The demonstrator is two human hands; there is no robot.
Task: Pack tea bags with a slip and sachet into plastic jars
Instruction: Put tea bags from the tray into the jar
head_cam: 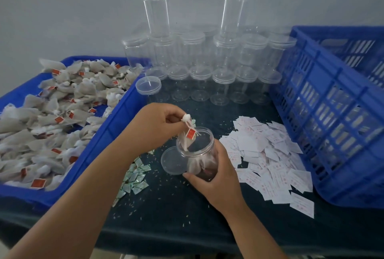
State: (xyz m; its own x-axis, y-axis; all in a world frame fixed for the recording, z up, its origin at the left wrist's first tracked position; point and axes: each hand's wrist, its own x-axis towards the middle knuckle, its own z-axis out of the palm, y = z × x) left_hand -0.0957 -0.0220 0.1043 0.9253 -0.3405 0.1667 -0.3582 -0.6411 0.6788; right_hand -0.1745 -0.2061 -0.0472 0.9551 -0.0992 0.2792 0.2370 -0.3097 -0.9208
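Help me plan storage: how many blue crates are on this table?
2. The left crate holds the tea bags; the right crate stands beside the paper slips. None seems hidden.

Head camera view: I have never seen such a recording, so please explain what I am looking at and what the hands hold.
No machine here: a person wears one camera on the head, which looks down at their own bare hands. The left hand pinches a tea bag by its white knot, at the mouth of a clear jar that the right hand grips, tilted. The jar already holds some bags; a lid lies beside it. On the dark table lie green sachets and white paper slips. A blue tray on the left holds loose tea bags, empty jars stand at the back, and a blue crate stands on the right.
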